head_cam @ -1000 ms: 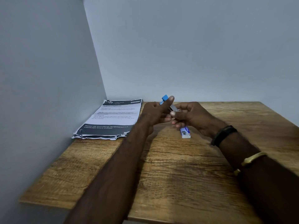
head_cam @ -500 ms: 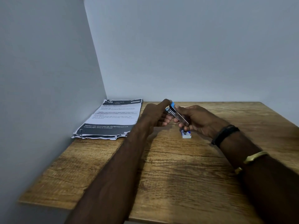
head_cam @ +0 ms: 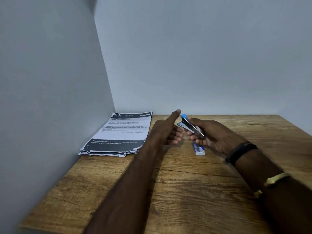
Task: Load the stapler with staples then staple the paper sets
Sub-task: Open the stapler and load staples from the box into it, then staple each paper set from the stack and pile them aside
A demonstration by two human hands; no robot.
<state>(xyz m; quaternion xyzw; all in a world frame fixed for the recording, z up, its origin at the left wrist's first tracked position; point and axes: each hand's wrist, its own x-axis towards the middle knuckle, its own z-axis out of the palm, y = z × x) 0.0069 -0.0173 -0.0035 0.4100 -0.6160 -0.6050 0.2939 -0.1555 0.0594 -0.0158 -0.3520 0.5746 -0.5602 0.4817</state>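
Observation:
My right hand (head_cam: pixel 212 134) grips a small metal stapler (head_cam: pixel 191 127) with a blue end, held tilted above the table with the blue end pointing up and left. My left hand (head_cam: pixel 166 132) is just left of it, fingers curled towards the palm and thumb sticking up beside the blue end, with a small gap between them. I see nothing in the left hand. A small blue and white staple box (head_cam: pixel 198 148) lies on the table below my right hand. The stack of printed paper sets (head_cam: pixel 121 132) lies at the back left.
The wooden table (head_cam: pixel 185 191) sits in a corner, with grey walls close along the left side and the back. The paper stack lies against the left wall. I wear a black band and a gold bracelet on my right forearm.
The stapler has come down and a little to the right in my right hand. My left thumb, which touched the blue end before, now stands just apart from it.

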